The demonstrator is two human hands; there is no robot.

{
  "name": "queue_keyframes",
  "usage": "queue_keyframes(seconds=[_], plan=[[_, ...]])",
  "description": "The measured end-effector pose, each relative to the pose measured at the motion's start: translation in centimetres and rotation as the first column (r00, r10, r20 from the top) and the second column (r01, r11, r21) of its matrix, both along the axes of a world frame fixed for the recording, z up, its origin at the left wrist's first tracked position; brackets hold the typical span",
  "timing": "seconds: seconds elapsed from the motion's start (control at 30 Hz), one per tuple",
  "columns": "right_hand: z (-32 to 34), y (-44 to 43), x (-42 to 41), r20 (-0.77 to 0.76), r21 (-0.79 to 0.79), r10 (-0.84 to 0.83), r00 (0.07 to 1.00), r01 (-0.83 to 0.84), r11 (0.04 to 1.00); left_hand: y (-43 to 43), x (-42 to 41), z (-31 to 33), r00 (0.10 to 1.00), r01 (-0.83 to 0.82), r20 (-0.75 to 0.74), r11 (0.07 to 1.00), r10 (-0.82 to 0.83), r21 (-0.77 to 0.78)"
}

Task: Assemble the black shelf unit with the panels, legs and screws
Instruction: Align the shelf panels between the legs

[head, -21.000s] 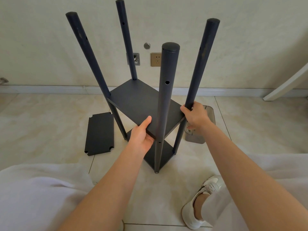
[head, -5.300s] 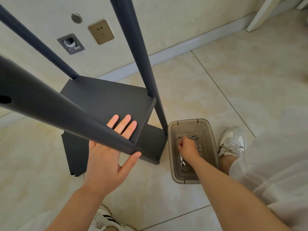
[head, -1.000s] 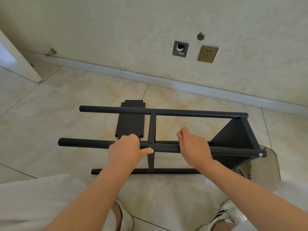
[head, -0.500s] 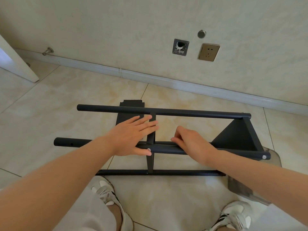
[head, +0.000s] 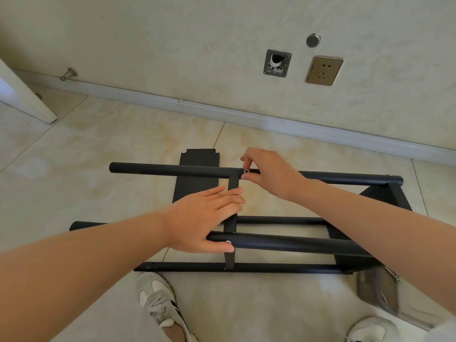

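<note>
The black shelf unit (head: 283, 244) lies on its side on the tiled floor, its round legs running left to right. A middle panel (head: 232, 220) stands edge-on between the legs, and an end panel (head: 394, 201) closes the right end. My left hand (head: 207, 218) lies flat with straight fingers on the near upper leg and the middle panel's edge, beside a silver screw head (head: 228, 242). My right hand (head: 267, 174) pinches a small silver screw (head: 246, 171) at the far upper leg (head: 172, 170), where the middle panel meets it.
A loose black panel (head: 197, 176) lies flat on the floor behind the unit. A translucent grey parts box (head: 377, 290) sits at the unit's right end. My white shoes (head: 160, 302) are below. The wall with a socket (head: 323, 70) and a door edge (head: 22, 99) lie beyond.
My right hand left the near leg and reached up to the far leg with a screw. My left hand stays flat on the near leg and middle panel.
</note>
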State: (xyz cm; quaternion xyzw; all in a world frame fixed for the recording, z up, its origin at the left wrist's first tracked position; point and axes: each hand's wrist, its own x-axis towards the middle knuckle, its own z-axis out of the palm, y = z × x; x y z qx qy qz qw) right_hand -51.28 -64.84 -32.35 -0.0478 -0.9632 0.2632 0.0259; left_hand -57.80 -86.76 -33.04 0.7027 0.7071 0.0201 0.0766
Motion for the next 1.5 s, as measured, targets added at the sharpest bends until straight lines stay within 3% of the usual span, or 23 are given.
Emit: queue_keyframes(seconds=[0.13, 0.27, 0.43, 0.73, 1.0, 1.2, 1.33, 1.43, 1.5], plan=[[-1.0, 0.1, -0.2, 0.035, -0.064, 0.063, 0.997, -0.060, 0.996, -0.5, 0.3, -0.4, 0.998, -0.018, 0.068, 0.999, 0.016, 0.027], [-1.7, -0.2, 0.5, -0.022, -0.009, 0.082, 0.996, -0.082, 0.997, -1.2, 0.7, -0.8, 0.992, -0.031, 0.125, 0.998, 0.024, 0.053], [-2.6, -0.7, 1.3, -0.100, 0.115, 0.067, 0.993, -0.056, 0.992, -1.7, 1.0, -1.2, 0.996, -0.019, 0.084, 0.997, 0.012, 0.081], [-3.7, -1.1, 1.5, -0.293, 0.184, 0.075, 0.953, -0.021, 0.983, -2.0, 1.5, -0.9, 1.000, -0.017, 0.028, 0.995, 0.014, 0.098], [-4.0, -1.6, 1.7, -0.360, 0.155, 0.049, 0.932, 0.008, 0.988, -2.1, 1.7, -0.6, 1.000, -0.010, -0.015, 0.995, 0.012, 0.098], [-4.1, -1.8, 1.6, -0.333, 0.121, 0.004, 0.943, 0.038, 0.992, -2.1, 1.6, -0.7, 1.000, -0.013, -0.022, 0.994, 0.015, 0.107], [-3.1, -1.7, 1.7, -0.253, 0.004, -0.024, 0.967, 0.025, 1.000, -2.4, 1.7, -1.0, 0.999, -0.033, 0.014, 0.993, 0.031, 0.113], [-1.9, -1.2, 2.4, -0.128, -0.069, 0.061, 0.990, -0.070, 0.995, -2.6, 2.0, -1.3, 0.998, -0.047, 0.047, 0.991, 0.042, 0.127], [-1.3, -0.8, 3.7, -0.154, -0.008, 0.164, 0.974, -0.168, 0.986, -2.7, 2.0, -1.5, 0.996, -0.055, 0.075, 0.989, 0.045, 0.134]])
